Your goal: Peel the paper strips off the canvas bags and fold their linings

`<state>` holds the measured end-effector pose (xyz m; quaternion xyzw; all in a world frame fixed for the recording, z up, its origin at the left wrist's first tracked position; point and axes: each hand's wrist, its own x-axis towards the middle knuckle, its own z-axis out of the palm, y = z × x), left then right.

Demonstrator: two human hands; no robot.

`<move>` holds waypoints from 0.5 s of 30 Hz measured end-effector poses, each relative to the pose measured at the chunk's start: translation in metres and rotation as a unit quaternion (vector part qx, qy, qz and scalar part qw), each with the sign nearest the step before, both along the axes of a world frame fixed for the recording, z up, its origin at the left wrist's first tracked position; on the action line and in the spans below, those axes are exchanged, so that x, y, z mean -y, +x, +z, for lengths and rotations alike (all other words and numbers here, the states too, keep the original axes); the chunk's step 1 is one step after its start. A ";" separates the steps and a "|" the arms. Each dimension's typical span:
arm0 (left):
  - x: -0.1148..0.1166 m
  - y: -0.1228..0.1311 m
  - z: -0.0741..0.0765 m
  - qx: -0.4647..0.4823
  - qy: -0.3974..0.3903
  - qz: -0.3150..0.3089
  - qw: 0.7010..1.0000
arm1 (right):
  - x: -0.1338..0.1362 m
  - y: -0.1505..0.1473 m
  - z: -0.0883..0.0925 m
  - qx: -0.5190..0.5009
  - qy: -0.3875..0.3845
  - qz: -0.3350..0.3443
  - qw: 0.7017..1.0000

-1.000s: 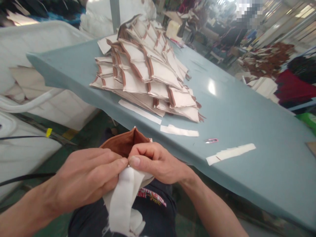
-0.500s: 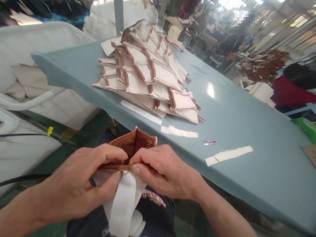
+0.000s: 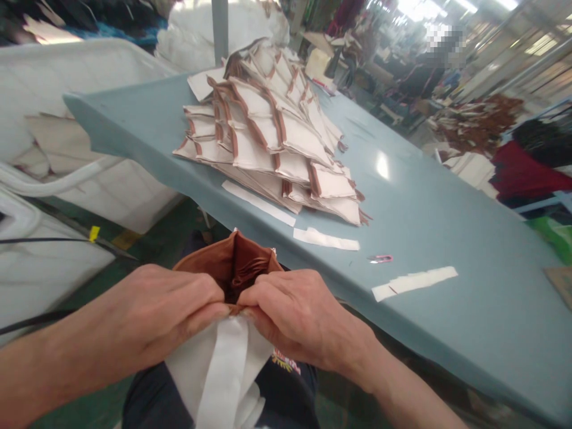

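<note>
Both of my hands pinch one fabric piece (image 3: 232, 265) over my lap, below the table's front edge. The piece is rust-brown on the upper part, bunched into folds, with a white lining (image 3: 223, 375) hanging down. My left hand (image 3: 165, 313) grips its left side with fingers curled. My right hand (image 3: 297, 316) grips the right side, thumb and fingertips pressed against the left hand's. Ahead on the blue-grey table (image 3: 438, 226) lies a fanned stack of similar white pieces with brown edging (image 3: 272, 137).
White strips (image 3: 326, 238) (image 3: 413, 281) and a small pink clipper (image 3: 381, 258) lie near the table's front edge. White plastic bins (image 3: 67, 149) stand to the left with black cables across them. Piles of dark and red fabric and another person are far back on the right.
The brown fabric has been gathered into tighter folds between my fingertips, and both hands have closed together and shifted slightly down. More white lining now hangs below.
</note>
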<state>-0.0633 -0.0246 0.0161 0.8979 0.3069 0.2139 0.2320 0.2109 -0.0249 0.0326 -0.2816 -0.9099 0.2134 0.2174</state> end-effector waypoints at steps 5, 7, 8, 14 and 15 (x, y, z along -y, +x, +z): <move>-0.010 0.015 0.019 0.039 -0.092 -0.023 0.995 | 0.000 0.000 0.012 -0.023 0.048 -0.017 0.998; -0.013 0.019 0.025 0.064 -0.136 -0.018 0.988 | -0.001 -0.001 0.018 -0.032 0.048 -0.029 0.998; -0.015 0.020 0.027 0.073 -0.169 -0.016 0.983 | -0.002 -0.002 0.020 -0.038 0.046 -0.031 0.998; -0.022 0.022 0.030 0.053 -0.368 0.022 0.928 | -0.005 -0.005 0.019 -0.035 0.048 -0.026 0.998; -0.022 0.023 0.029 0.063 -0.350 0.043 0.934 | -0.005 -0.005 0.018 -0.035 0.049 -0.022 0.998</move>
